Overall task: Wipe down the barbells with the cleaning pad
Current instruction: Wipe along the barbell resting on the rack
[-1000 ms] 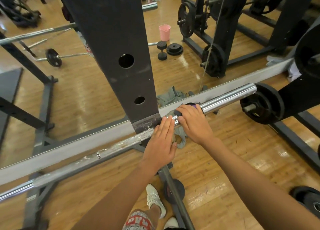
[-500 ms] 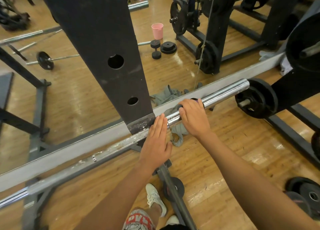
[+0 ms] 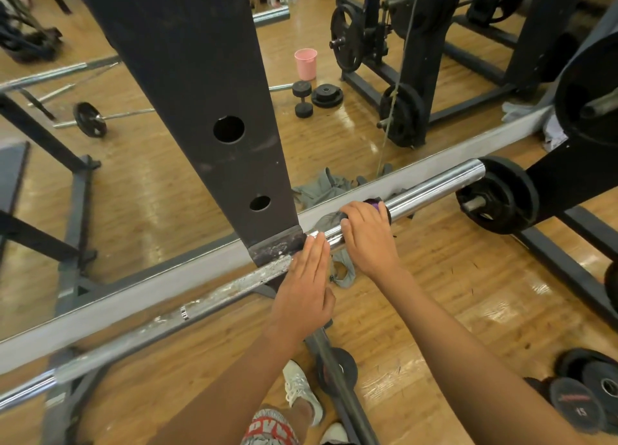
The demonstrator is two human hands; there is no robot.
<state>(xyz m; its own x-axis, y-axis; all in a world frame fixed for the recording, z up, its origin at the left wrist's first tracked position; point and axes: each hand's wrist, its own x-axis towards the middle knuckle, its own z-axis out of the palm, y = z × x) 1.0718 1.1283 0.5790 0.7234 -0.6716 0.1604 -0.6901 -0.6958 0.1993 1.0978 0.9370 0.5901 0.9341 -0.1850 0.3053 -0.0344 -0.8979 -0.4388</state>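
A long barbell (image 3: 431, 185) runs from lower left to upper right, its shaft dull and flaked, its right sleeve shiny chrome. My right hand (image 3: 366, 240) curls over the sleeve near its inner end and grips a purple and black cleaning pad (image 3: 377, 205) against it; only the pad's edge shows past my fingers. My left hand (image 3: 306, 287) lies flat on the shaft with straight fingers, just left of the right hand, beside the rack post's foot. A grey cloth (image 3: 344, 272) hangs under the bar between my hands.
A black rack upright (image 3: 200, 110) stands right behind the bar. A grey rail (image 3: 133, 305) runs along it at a mirror's base. Weight plates (image 3: 498, 198) sit past the sleeve's end. More plates (image 3: 588, 397) lie lower right. A pink cup (image 3: 305, 64) and dumbbell (image 3: 302, 98) appear beyond.
My right hand with the pad has shifted slightly along the sleeve toward the rack post. My left hand stays flat on the shaft. The view has moved a little closer.
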